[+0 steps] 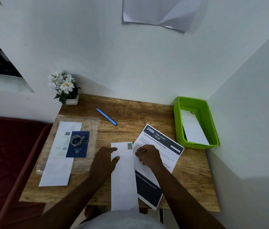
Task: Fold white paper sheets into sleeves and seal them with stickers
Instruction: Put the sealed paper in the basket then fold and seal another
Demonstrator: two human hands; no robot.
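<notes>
Well to the left of the left hand [105, 160] lie a plain folded white sheet [61, 154] and a dark blue booklet [77, 144] carrying a barcode label; its small print is too blurred to read. The left hand lies flat, fingers straight, pressing the left edge of the folded paper sleeve [124, 176], which sits between both hands with its long axis running straight away from the person. A small sticker [129, 145] sits at the sleeve's far right corner, just beyond the right hand [147, 156], whose fingers are curled at the sleeve's right edge; whether they pinch anything I cannot tell. Under that hand a printed task sheet [161, 144] reads "2400", "DESK / STUDY", "Organize and Wipe Monitor Area". Further right, a green basket [180, 123] holds a finished sleeve
</notes>
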